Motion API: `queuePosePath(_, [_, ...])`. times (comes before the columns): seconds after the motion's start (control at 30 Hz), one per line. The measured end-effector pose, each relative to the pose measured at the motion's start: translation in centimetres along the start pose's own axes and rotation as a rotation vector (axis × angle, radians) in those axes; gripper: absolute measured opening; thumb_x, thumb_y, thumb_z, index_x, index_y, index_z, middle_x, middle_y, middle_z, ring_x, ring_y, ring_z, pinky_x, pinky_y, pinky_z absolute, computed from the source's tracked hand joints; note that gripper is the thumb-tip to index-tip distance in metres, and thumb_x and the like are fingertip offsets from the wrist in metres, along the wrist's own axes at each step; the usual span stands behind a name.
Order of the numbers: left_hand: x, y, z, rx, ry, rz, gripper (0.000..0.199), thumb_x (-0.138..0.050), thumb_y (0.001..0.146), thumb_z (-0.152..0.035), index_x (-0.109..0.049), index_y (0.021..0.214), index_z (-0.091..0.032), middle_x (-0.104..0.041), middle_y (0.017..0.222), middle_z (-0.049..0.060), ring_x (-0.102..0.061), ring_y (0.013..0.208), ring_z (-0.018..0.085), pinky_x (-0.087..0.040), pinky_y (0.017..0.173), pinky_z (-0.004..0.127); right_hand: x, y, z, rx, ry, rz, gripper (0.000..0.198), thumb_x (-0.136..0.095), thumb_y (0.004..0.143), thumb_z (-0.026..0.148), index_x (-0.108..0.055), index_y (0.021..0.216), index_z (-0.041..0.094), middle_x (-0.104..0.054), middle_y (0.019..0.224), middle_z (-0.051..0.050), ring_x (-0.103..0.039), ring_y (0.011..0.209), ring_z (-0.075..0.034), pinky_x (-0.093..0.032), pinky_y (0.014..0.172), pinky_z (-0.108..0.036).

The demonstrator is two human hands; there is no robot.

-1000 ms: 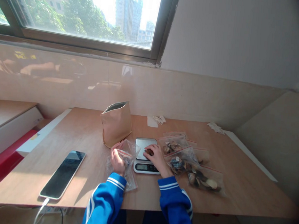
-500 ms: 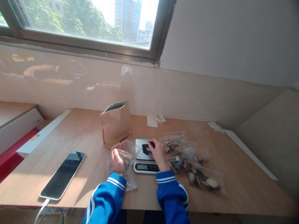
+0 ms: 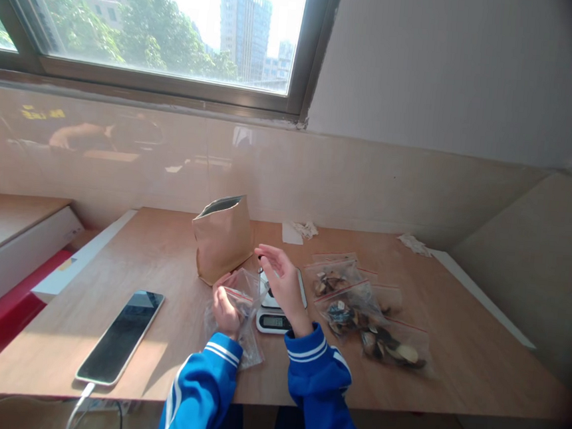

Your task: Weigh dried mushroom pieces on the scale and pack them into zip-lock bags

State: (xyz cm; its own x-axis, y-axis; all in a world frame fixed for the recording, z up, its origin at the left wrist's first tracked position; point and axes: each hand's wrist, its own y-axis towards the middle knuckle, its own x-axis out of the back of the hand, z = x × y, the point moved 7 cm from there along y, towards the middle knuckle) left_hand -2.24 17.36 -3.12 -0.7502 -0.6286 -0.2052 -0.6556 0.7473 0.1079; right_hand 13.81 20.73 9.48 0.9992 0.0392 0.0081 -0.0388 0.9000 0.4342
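My left hand [image 3: 226, 311] is closed on a clear zip-lock bag [image 3: 250, 353] with a red seal line, on the table left of the scale. My right hand [image 3: 281, 279] is raised over the digital kitchen scale [image 3: 302, 284], with a small dark piece [image 3: 260, 260] between its fingertips. What kind of piece it is, I cannot make out. The hand covers much of the scale's plate, where a bit of dark material shows. The scale's display is lit, but its digits are too small to read. Behind the bag stands an open brown paper pouch [image 3: 224, 239].
To the right lie several zip-lock bags [image 3: 395, 344] filled with dark and pale pieces. A phone [image 3: 121, 337] with a charging cable [image 3: 80, 398] rests at left. White paper [image 3: 292, 234] and crumpled tissue [image 3: 414, 244] lie along the back wall.
My right hand has lifted off the scale's plate and moved left toward the pouch and bag, a small dark piece in its fingertips. My left hand stays on the zip-lock bag.
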Motion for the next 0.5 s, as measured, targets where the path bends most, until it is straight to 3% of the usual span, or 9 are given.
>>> queuePosePath(0.2, [-0.1,0.2,0.8,-0.009,-0.002,0.011,0.042,-0.033,0.094,-0.040,-0.061,0.111,-0.012,-0.067,0.114,0.015,-0.063,0.109,0.022,-0.046,0.098,0.037,-2.5,-0.5,-0.4,-0.077,0.011,0.216,0.034,-0.046,0.094,0.038,-0.052,0.125,0.023,-0.069,0.114,-0.007,-0.064,0.108,-0.018,-0.052,0.093,-0.035])
queuePosePath(0.37, [-0.6,0.0,0.7,0.025,-0.084,0.016,0.040,-0.034,0.094,-0.040,-0.060,0.110,-0.014,-0.068,0.113,0.014,-0.063,0.108,0.021,-0.048,0.096,0.037,-3.2,-1.3,-1.2,-0.150,-0.088,0.252,0.038,-0.041,0.096,0.045,-0.052,0.126,0.025,-0.072,0.100,-0.006,-0.070,0.091,-0.019,-0.055,0.083,-0.036])
queuePosePath(0.5, [-0.6,-0.1,0.0,0.067,-0.139,0.008,0.037,-0.038,0.092,-0.037,-0.061,0.108,-0.013,-0.070,0.109,0.015,-0.065,0.104,0.022,-0.049,0.095,0.037,-3.1,-1.5,-0.8,-0.154,-0.041,0.243,0.040,-0.033,0.098,0.046,-0.052,0.126,0.025,-0.073,0.090,-0.005,-0.071,0.084,-0.019,-0.055,0.079,-0.034])
